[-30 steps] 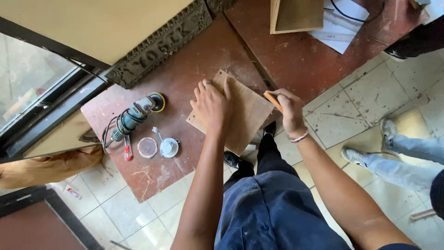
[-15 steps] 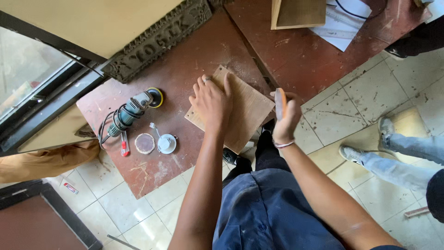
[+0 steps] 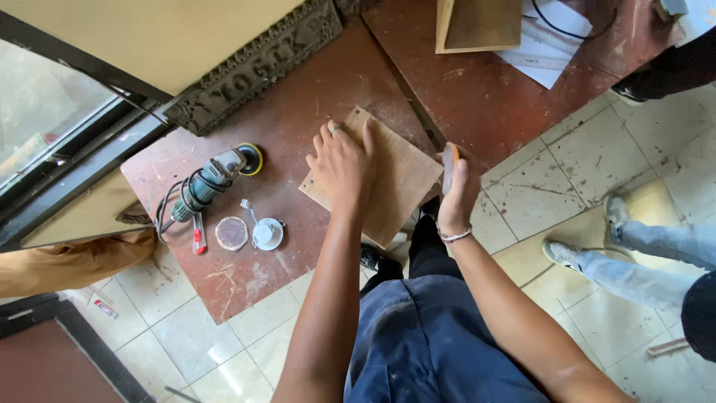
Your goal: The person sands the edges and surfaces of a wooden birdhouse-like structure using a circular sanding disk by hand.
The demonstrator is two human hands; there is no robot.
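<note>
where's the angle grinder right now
In the head view the angle grinder lies on the red-brown table, off the left hand's left side, just above a round sanding disc.

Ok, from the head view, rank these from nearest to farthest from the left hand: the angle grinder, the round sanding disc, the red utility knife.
Measured from the left hand:
1. Angle grinder, to its left, yellow-rimmed head nearest.
2. Round sanding disc, lower left on the table.
3. Red utility knife, just beyond the disc.

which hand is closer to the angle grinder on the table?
Left. The left hand lies flat on the plywood square, just right of the angle grinder. The right hand, gripping an orange sanding block, is past the board's far edge.
</note>
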